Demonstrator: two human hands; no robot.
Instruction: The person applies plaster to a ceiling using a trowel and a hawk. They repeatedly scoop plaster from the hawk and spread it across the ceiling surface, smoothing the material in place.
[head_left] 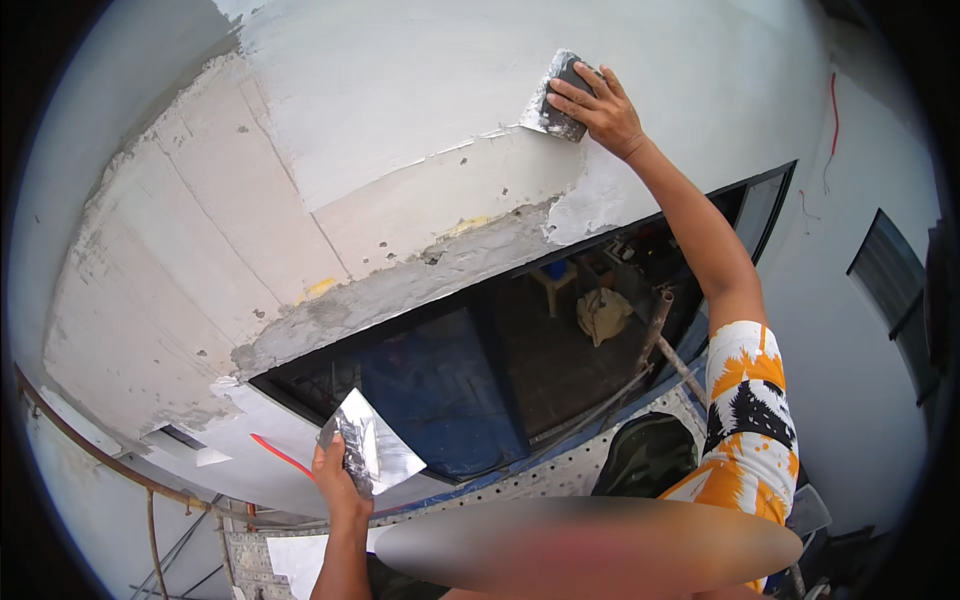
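Up at the wall, my right hand (605, 110) grips a putty knife (548, 100) with a dark handle, its wide blade smeared with white putty. The blade lies against the wall (420, 90) at the edge of a smooth white coat, above a bare strip. Lower left, my left hand (342, 480) is closed round the dark handle of a second wide putty knife (385, 445). That metal blade points up and to the right, streaked with grey and white, held apart from the wall.
Rough, unplastered wall (190, 240) with cracks and holes spreads to the left. Below runs a dark-framed window opening (480, 380), with a stool and a sack inside. A perforated metal platform (590, 440) and rusty scaffold pipes (95, 455) are near me. Red conduit (283, 456) sticks out.
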